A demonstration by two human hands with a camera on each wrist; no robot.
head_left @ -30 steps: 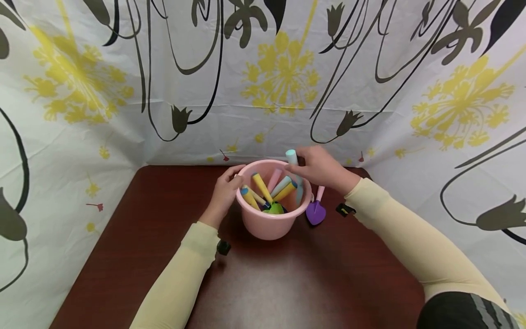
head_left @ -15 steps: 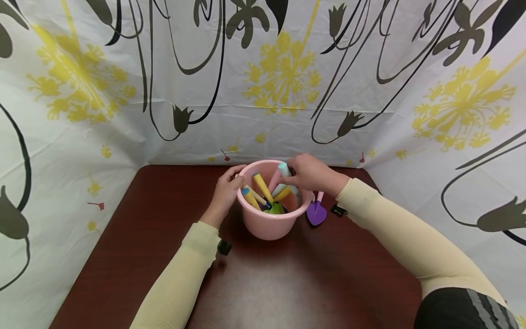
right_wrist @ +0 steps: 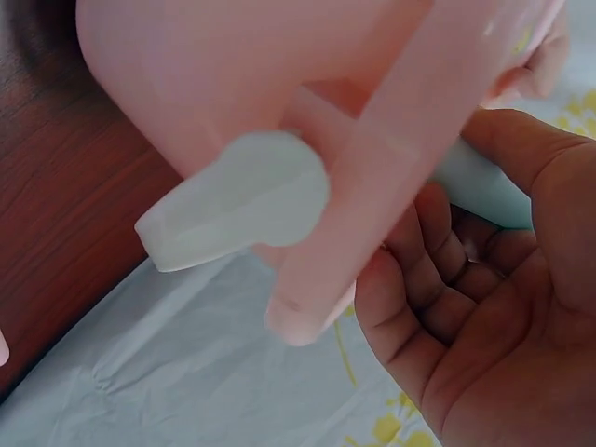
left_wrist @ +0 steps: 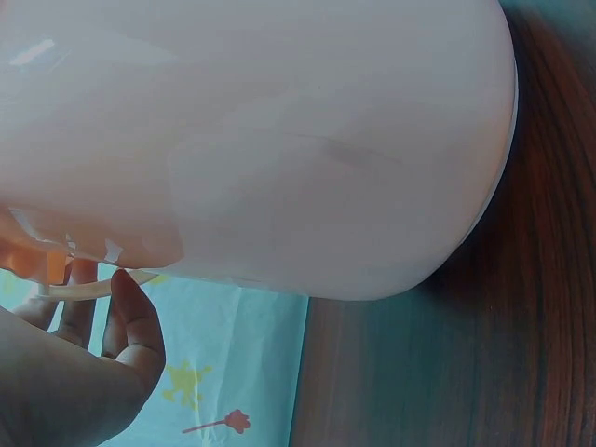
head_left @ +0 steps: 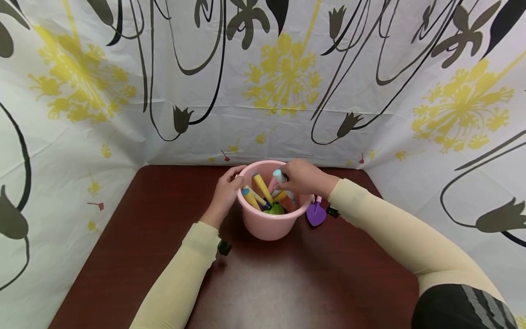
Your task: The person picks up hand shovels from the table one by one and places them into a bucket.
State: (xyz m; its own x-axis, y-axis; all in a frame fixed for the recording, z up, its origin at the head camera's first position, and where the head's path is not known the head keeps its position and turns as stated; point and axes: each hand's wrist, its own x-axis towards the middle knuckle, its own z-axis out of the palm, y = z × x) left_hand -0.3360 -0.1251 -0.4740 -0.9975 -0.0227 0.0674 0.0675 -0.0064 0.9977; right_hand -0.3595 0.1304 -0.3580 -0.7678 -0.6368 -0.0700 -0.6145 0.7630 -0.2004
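A pink plastic bucket [head_left: 269,227] stands on the table with several toy garden tools inside, handles up. My left hand [head_left: 223,194] grips the bucket's left rim; in the left wrist view its fingers [left_wrist: 138,321] curl beside the bucket wall and its pale carrying handle [left_wrist: 84,291]. At the far right rim, my right hand [head_left: 308,178] pinches the light blue handle [head_left: 278,174] of a tool. Its lower end is hidden inside the bucket. Yellow handles [head_left: 261,184], a pink handle [head_left: 272,184] and a green scoop-like piece [head_left: 276,209] show inside.
A small purple toy shovel [head_left: 316,214] lies right of the bucket on the dark red-brown table [head_left: 263,288]. A white pivot piece [right_wrist: 233,207] juts from the bucket's side. Patterned white cloth [head_left: 263,123] hangs behind and at both sides.
My right hand has moved left and down, lowering the light blue-handled tool deeper into the bucket and leaning it toward the middle. My left hand has stayed on the rim.
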